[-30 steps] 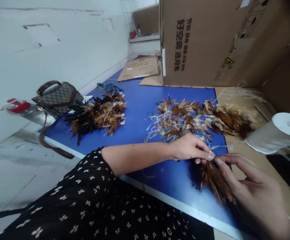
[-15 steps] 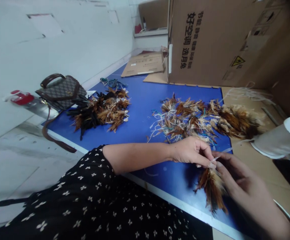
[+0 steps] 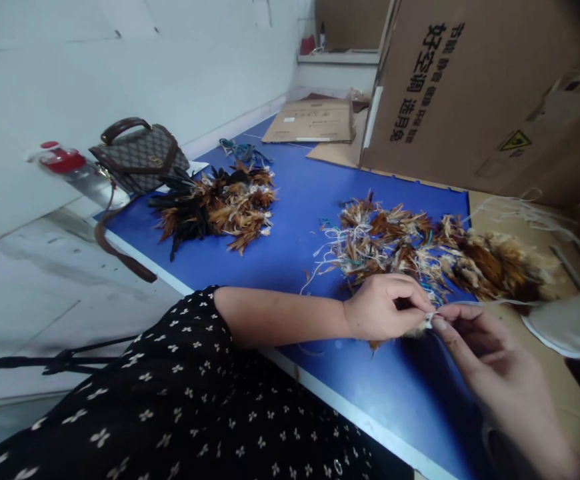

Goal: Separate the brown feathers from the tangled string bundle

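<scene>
My left hand (image 3: 387,308) is closed in a pinch on a small bunch of feathers (image 3: 413,331), most of it hidden beneath the fingers. Thumb and forefinger of my right hand (image 3: 493,357) pinch a thin white ribbon (image 3: 500,302) at the bound end of that bunch, close to the left fingertips. This ribbon runs right to a large white spool (image 3: 570,325), cut off by the frame edge. Just beyond my hands lies a pile of brown feather bunches (image 3: 395,243) with white and teal strings. Farther right are fluffier brown and cream feathers (image 3: 500,263).
On the blue tabletop (image 3: 303,200), another heap of brown and black feathers (image 3: 225,207) sits left, beside a patterned handbag (image 3: 143,157) and a red-capped bottle (image 3: 83,173). Teal cords (image 3: 245,152) lie behind. Flat cardboard (image 3: 313,121) and a large carton (image 3: 450,100) stand at the back.
The feather bunch, hanging down below my fingers before, has swung left under my left hand. My hands remain together at its tied end. The camera view has shifted slightly.
</scene>
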### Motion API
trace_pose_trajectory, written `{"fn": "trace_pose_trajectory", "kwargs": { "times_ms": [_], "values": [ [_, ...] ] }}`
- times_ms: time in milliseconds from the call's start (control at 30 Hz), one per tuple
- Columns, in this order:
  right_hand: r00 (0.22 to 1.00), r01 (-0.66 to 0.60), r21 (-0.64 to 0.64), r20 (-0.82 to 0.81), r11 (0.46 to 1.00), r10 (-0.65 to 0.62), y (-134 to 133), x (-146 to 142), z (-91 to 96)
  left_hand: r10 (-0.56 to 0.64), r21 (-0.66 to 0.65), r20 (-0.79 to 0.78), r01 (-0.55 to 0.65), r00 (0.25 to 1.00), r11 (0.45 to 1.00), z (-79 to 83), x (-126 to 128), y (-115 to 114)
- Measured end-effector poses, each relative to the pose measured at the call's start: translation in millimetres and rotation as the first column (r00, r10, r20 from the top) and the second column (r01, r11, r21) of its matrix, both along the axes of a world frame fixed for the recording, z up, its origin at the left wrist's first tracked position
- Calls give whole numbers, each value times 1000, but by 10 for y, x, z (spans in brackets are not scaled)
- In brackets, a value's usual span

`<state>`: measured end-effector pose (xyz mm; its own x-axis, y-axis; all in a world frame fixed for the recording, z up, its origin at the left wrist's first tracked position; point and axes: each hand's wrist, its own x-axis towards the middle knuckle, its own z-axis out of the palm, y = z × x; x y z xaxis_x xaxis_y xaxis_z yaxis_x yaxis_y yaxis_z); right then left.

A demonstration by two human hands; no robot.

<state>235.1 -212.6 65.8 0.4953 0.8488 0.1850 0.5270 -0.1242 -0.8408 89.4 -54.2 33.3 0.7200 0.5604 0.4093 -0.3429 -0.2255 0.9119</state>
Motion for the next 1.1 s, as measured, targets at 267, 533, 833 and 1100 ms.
{"fn": "trace_pose_trajectory", "kwargs": {
  "times_ms": [267, 533, 833, 1100],
  "values": [
    [989, -65, -111, -138, 992, 50, 85, 279, -241, 101, -27, 154, -98, 983, 995, -316, 48, 56],
    [996, -78, 95, 56, 992, 73, 130, 214, -259, 40, -75, 101, -33, 994, 997, -291, -1, 87],
    [863, -82, 278, 499, 957, -71, 74, 150, -313, -79, -568, -146, -19, 986, 823, -422, 12, 60],
    [762, -223, 103, 639, 969, 108, 81, 223, -457, -234, -537, 79, 240, 969, 809, -338, 36, 160]
  ]
}}
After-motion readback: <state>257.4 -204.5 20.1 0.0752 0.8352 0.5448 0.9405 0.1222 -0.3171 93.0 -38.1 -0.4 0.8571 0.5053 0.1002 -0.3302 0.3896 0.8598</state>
